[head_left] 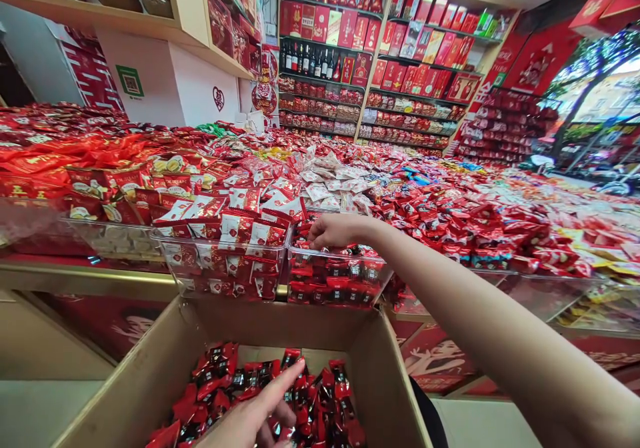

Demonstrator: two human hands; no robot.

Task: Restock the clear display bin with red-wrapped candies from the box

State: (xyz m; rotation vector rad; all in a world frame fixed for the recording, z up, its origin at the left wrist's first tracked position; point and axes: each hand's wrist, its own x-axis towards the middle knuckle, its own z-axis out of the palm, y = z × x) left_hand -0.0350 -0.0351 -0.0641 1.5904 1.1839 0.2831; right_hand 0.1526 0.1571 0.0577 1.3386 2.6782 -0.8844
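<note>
My left hand (255,415) reaches into a cardboard box (400,375) that holds many small red-and-black wrapped candies (305,395). Its index finger is stretched out over the candies and the other fingers bend downward, apart from one another. At a clear plastic bin (380,261) behind the box, my right hand (333,231) is over the near rim. Its fingers are curled together among similar candies (345,291). Whatever they pinch is hidden.
Left of that bin stands another clear bin with white-and-red packets (240,231). Beyond lies a wide display of heaped red sweets (450,215). Durian packets (125,188) sit at left. Shelves (370,68) with bottles and boxes line the back wall.
</note>
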